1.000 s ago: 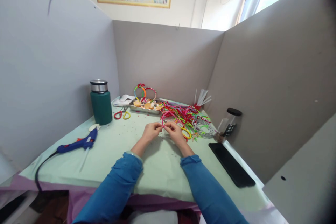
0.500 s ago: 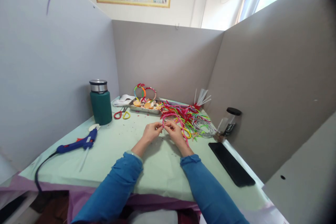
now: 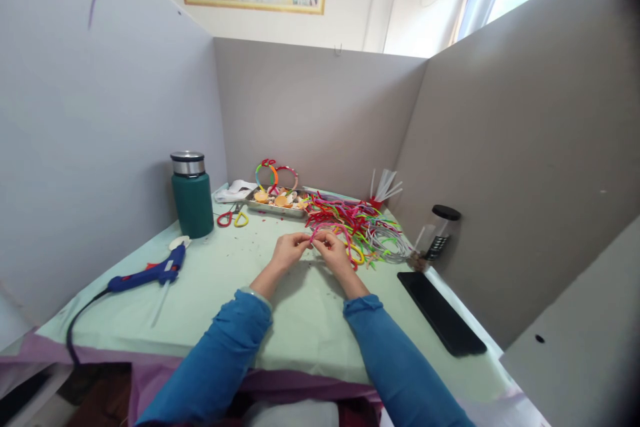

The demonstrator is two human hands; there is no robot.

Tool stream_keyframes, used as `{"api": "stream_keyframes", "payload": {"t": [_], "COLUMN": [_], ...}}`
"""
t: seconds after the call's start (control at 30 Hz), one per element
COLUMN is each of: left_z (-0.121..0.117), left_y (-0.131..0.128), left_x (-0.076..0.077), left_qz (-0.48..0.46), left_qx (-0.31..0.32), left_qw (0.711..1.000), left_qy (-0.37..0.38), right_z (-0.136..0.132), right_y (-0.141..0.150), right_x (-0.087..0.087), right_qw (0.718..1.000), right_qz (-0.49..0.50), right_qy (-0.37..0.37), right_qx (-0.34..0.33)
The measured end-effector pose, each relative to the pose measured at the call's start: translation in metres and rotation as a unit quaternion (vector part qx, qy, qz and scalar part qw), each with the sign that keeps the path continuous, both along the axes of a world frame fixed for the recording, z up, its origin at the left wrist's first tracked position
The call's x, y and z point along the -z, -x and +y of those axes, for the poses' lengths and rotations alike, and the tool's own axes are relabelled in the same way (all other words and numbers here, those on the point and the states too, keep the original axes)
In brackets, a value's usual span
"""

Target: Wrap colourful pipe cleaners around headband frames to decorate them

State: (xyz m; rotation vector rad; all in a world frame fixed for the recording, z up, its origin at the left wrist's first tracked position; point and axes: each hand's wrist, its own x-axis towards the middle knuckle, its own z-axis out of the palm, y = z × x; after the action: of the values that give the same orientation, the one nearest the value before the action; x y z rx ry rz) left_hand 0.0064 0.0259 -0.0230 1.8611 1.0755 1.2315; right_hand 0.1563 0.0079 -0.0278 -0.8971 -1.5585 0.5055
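Note:
My left hand (image 3: 291, 251) and my right hand (image 3: 332, 253) meet over the middle of the table, fingertips pinched together. Between them they grip a pink pipe cleaner (image 3: 348, 236), which arcs up behind the right hand and comes down on its far side. The exact spot where the fingertips hold it is mostly covered. Just past the right hand lies a pile of coloured pipe cleaners (image 3: 345, 212), mainly red and pink with green and grey ones. A yellow ring-shaped piece (image 3: 357, 254) sits beside the right wrist.
Left are a blue glue gun (image 3: 150, 275) and a green bottle (image 3: 193, 203). Scissors (image 3: 233, 219) lie before a metal tray (image 3: 275, 209) with decorated hoops (image 3: 267, 176). Right are a black phone-like slab (image 3: 441, 313), a black-lidded container (image 3: 440, 233) and white sticks (image 3: 385, 185). Grey partitions (image 3: 320, 107) surround the table.
The pink pipe cleaner's arc has dropped lower and become smaller, and its loose end beside the right wrist has drawn upward. Both hands stay almost in place.

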Motion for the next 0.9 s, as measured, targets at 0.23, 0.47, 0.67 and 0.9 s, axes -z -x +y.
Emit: {"api": "stream_keyframes", "payload": {"t": [0.23, 0.47, 0.67, 0.9], "left_z": [-0.004, -0.007, -0.020, -0.027], "left_y": [0.000, 0.003, 0.001, -0.002], "left_x": [-0.006, -0.009, -0.017, -0.019], "left_qz": [0.008, 0.086, 0.258, 0.350], "left_qx": [-0.005, -0.035, -0.083, -0.122], "left_qw": [1.000, 0.996, 0.961, 0.924], "left_qy": [0.023, -0.012, -0.047, -0.091], "right_z": [-0.001, 0.003, 0.000, -0.009], "right_y": [-0.002, -0.004, -0.002, 0.007], "right_x": [-0.002, -0.002, -0.004, -0.005], "right_qw": [1.000, 0.999, 0.998, 0.998], "right_qz": [-0.018, 0.003, 0.032, -0.039], "right_qy": [-0.020, 0.006, 0.035, -0.032], "right_qx": [0.005, 0.032, 0.040, 0.039]}}
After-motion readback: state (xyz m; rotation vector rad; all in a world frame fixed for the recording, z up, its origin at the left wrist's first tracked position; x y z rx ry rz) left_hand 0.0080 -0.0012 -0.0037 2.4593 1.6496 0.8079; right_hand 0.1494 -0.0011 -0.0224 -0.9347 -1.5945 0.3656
